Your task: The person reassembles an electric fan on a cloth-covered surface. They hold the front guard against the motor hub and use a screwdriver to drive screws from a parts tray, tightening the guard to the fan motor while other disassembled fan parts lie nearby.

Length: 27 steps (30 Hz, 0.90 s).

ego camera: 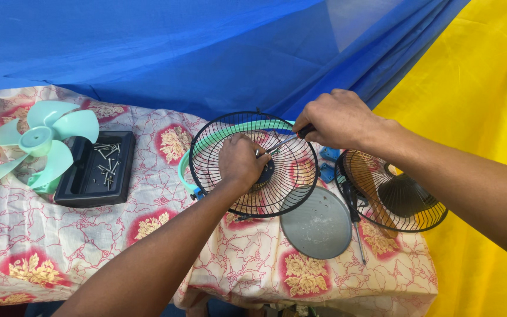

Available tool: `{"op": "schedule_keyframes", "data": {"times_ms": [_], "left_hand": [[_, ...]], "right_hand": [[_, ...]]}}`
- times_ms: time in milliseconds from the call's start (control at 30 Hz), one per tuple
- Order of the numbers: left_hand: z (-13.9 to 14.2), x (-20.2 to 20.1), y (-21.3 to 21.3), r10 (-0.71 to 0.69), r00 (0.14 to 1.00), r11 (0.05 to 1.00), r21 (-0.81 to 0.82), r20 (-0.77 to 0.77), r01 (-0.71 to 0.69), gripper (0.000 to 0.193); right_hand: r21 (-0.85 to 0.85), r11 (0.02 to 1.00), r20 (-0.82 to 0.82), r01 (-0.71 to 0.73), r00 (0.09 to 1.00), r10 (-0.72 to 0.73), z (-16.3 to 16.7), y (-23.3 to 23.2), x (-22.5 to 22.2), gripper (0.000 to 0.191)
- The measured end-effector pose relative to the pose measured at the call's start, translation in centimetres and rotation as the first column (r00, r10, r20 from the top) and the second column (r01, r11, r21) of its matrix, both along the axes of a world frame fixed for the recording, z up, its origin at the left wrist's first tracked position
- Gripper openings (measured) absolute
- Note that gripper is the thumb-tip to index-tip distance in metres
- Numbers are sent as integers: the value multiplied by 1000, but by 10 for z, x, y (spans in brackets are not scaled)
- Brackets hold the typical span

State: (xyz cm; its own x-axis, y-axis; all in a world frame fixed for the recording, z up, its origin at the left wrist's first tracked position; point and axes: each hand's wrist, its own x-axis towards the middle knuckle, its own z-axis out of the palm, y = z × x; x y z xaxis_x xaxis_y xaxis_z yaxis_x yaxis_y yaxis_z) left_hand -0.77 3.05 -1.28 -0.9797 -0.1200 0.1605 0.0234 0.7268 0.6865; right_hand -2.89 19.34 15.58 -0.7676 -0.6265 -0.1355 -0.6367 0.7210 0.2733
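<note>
Guard point(253, 164), black wire fan grille with mint rim, was stood tilted at mid-table on the floral cloth point(60, 246). Its hub was pressed by the left hand point(240, 161), fingers curled against the wires. A screwdriver point(283, 144) was gripped in the clenched right hand point(335, 120), tip at the hub. Grille judged light, springy, wires bendable; best held at rim or hub. Nearby were seen a grey disc point(317, 224), second guard point(391, 191), screw tray point(96, 168), mint blade point(39, 144).

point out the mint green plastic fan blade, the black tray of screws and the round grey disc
mint green plastic fan blade point(35, 141): head view, on its central hub
black rectangular tray of screws point(123, 176): head view, on its right rim
round grey disc point(318, 226): head view, on the middle of its flat face
</note>
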Motion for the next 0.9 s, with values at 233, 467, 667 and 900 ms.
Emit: {"op": "schedule_keyframes", "data": {"times_ms": [233,467,667,900], "left_hand": [[5,-1,0,1,1000,1000,-8,28,-1,19],[4,-1,0,-9,1000,999,-31,6,9,20],[3,-1,1,-17,1000,999,-29,-21,16,20],[2,0,1,-13,999,999,-37,-36,12,21]], "right_hand": [[-5,1000,-6,-24,1000,24,4,-2,4,30],[95,987,-8,-131,991,132,8,-13,8,25],[162,984,183,-68,982,38,14,-18,-17,26],[-67,978,204,-198,957,208,30,-26,-40,29]]}}
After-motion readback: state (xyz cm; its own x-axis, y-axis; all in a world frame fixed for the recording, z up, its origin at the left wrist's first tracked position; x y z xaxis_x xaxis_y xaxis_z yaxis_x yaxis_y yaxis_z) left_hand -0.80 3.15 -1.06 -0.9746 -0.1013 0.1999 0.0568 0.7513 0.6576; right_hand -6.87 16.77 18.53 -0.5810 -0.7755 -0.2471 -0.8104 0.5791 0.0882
